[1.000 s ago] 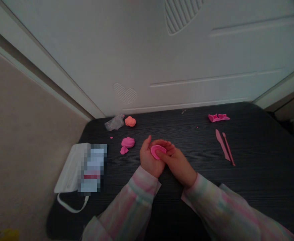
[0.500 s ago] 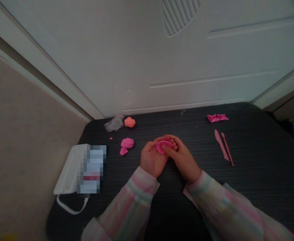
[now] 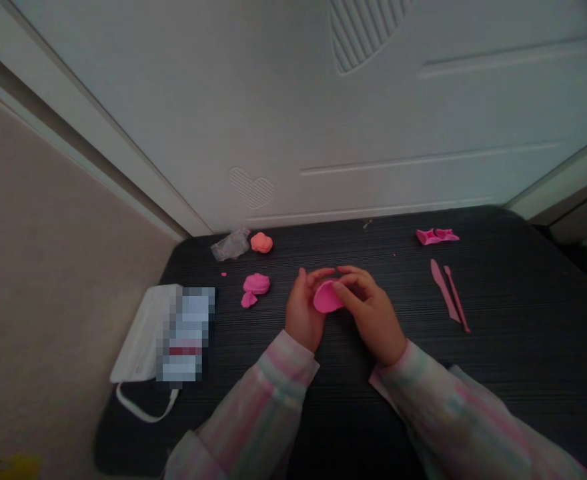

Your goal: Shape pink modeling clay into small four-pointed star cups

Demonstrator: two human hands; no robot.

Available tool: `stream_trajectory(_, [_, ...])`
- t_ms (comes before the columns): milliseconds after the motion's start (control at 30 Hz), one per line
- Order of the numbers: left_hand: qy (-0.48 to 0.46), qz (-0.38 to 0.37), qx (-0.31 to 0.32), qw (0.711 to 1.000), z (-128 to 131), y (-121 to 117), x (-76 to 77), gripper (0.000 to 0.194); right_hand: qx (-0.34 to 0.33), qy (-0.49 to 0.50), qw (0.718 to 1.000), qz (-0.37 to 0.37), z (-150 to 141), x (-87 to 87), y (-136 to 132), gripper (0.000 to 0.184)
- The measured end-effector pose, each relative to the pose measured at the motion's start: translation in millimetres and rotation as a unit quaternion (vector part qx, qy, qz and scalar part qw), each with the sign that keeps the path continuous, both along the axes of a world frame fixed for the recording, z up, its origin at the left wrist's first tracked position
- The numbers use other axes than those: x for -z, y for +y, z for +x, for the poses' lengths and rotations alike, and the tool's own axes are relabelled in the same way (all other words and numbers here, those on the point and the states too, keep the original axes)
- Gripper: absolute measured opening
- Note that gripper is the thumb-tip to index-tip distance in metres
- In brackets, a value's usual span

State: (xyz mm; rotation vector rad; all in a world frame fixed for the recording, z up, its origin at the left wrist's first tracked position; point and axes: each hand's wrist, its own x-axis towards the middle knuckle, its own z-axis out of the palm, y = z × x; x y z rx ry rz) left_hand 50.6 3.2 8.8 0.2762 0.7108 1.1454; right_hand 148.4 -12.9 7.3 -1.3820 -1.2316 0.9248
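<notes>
Tilted up from left palm: pink disc (image 3: 327, 297), between both hands; right hand (image 3: 376, 320) pinches its edge, left hand (image 3: 307, 310) half-open, cupped. Phone (image 3: 186, 337) text: pixelated, illegible.

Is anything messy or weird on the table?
Just little things. A tiny pink crumb lies apart from the pink clay lump, and a smaller pink speck sits alone left of the pink modelling knife. The clear plastic wrapper looks crumpled. I see no spill.

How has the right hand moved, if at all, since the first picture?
Yes: the right hand has shifted rightward, slightly nearer the pink knife.
</notes>
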Motion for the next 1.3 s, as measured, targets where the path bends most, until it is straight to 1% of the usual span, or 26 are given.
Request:
stream_trajectory(100, [-0.092, -0.055, -0.005, 0.994, 4, -1, -3.0, 0.043, 0.020, 0.040, 0.999, -0.022, -8, 2.7, -3, 0.010])
stream_trajectory(167, [-0.127, -0.079, -0.015, 0.989, 5, -2, -4.5, 0.041, 0.035, 0.041, 0.998, -0.027, -14, 3.3, -6, 0.009])
stream_trajectory(267, [-0.140, -0.114, -0.018, 0.983, 3, -2, -6.1, 0.037, 0.036, -0.001, 0.999, -0.015, -19, 2.6, -9, 0.007])
stream_trajectory(333, [-0.138, -0.128, -0.020, 0.982, 0, 0, -6.2, 0.035, 0.029, -0.040, 0.999, 0.010, -19, 1.8, -10, 0.005])
stream_trajectory(400, [-0.143, -0.127, -0.026, 0.981, -4, 2, -5.5, 0.033, 0.034, -0.033, 0.998, 0.034, -17, 1.5, -10, 0.004])
stream_trajectory(433, [-0.147, -0.124, -0.028, 0.981, -6, 3, -4.9, 0.033, 0.038, -0.001, 0.998, 0.040, -15, 1.6, -9, 0.009])
stream_trajectory(500, [-0.152, -0.121, -0.022, 0.981, -8, 5, -3.9, 0.034, 0.026, 0.097, 0.995, 0.017, -12, 2.5, -7, 0.029])
stream_trajectory(567, [-0.148, -0.126, 0.004, 0.981, -8, 4, -3.8, 0.036, -0.027, 0.177, 0.982, -0.053, -10, 4.1, -5, 0.047])
stream_trajectory(600, [-0.144, -0.128, 0.021, 0.981, -8, 4, -4.2, 0.038, -0.055, 0.199, 0.974, -0.090, -9, 5.0, -4, 0.051])
stream_trajectory(633, [-0.140, -0.130, 0.036, 0.981, -7, 3, -4.8, 0.041, -0.080, 0.212, 0.967, -0.119, -9, 5.8, -3, 0.051])
stream_trajectory(667, [-0.137, -0.129, 0.049, 0.981, -7, 2, -5.6, 0.044, -0.101, 0.219, 0.961, -0.136, -9, 6.4, -2, 0.048])
stream_trajectory(767, [-0.132, -0.127, 0.068, 0.981, -6, 1, -8.0, 0.049, -0.160, 0.227, 0.950, -0.143, -10, 6.4, -1, 0.030])
stream_trajectory(833, [-0.127, -0.128, 0.073, 0.981, -6, 1, -8.7, 0.049, -0.186, 0.213, 0.947, -0.153, -10, 4.7, -1, 0.020])
stream_trajectory(933, [-0.117, -0.127, 0.067, 0.983, -6, 1, -7.7, 0.049, -0.174, 0.193, 0.951, -0.170, -11, 0.6, -1, 0.014])
stream_trajectory(1067, [-0.115, -0.098, 0.066, 0.986, -5, 1, -3.8, 0.052, -0.141, 0.152, 0.967, -0.148, -13, -4.3, -1, 0.017])
stream_trajectory(1133, [-0.120, -0.081, 0.072, 0.987, -5, 0, -2.7, 0.054, -0.132, 0.152, 0.969, -0.143, -14, -4.6, -2, 0.017])
stream_trajectory(1233, [-0.119, -0.074, 0.066, 0.988, -7, 1, -4.4, 0.054, -0.137, 0.220, 0.956, -0.138, -18, -1.2, -5, 0.021])
stream_trajectory(1300, [-0.121, -0.078, 0.048, 0.988, -8, 1, -7.1, 0.053, -0.134, 0.286, 0.939, -0.138, -23, 3.0, -7, 0.023])
